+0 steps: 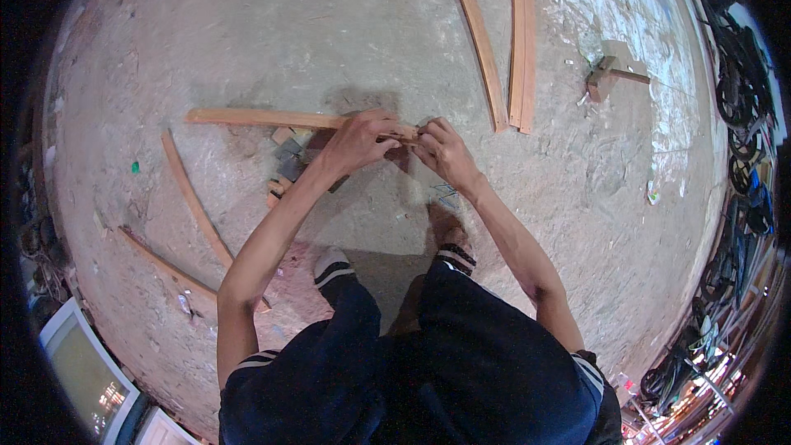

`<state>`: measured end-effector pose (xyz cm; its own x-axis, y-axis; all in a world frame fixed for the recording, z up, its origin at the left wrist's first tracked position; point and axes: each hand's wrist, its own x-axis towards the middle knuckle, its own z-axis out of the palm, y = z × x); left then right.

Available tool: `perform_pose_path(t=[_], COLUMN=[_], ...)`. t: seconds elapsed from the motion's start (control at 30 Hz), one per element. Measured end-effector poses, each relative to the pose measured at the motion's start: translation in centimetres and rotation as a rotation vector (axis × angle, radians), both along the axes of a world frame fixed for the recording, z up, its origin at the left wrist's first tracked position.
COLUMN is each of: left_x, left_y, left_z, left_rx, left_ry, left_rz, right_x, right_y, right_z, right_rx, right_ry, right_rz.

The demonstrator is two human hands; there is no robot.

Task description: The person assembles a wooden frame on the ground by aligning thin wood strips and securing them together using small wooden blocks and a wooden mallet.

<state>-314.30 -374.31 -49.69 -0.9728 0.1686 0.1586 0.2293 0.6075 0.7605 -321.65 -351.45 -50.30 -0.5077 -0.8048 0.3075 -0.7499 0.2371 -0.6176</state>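
My left hand (361, 142) is closed around a long wooden strip (264, 118) near its right end, with the rest of the strip reaching out to the left. At that end, my right hand (445, 152) has its fingers pinched together, touching the wood. Whatever small thing it may hold is hidden by the fingers. Beneath my left wrist, partly covered by the forearm, lies a cluster of grey and wooden blocks (290, 161). Several thin bluish nail-like pieces (446, 193) lie on the floor by my right foot.
Two joined strips (474, 33) and a wider plank (521, 49) lie ahead. Two more strips, a longer one (194, 198) and a lower one (165, 262), are on the left. Wooden blocks (606, 78) sit at right. Wheels (729, 99) line the right edge; a framed panel (86, 371) stands lower left.
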Motion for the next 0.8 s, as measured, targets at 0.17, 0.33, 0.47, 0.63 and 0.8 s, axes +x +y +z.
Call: perform_pose_path(t=[0.17,0.33,0.47,0.63,0.8], left_x=[-1.3,-1.0,0.6,0.6,-0.4], left_y=[0.3,0.8,0.0,-0.1,0.9], left_z=[-0.2,-1.2,-3.4,-4.9,0.1], left_rx=[-0.123,-0.193,-0.177,-0.152,-0.186], left_ry=[-0.219,-0.199,0.012,0.208,0.063], left_rz=[-0.107,-0.099,-0.062,-0.087,-0.132], right_x=[0.0,-0.2,0.1,1.1,1.6], right_y=[0.4,0.8,0.3,0.0,0.2], right_z=[-1.4,-1.3,0.9,1.1,0.0], right_rx=[0.11,0.119,0.105,0.138,0.181], right_ry=[0.21,0.173,-0.059,-0.094,-0.154], right_rz=[0.115,0.113,0.089,-0.128,-0.201])
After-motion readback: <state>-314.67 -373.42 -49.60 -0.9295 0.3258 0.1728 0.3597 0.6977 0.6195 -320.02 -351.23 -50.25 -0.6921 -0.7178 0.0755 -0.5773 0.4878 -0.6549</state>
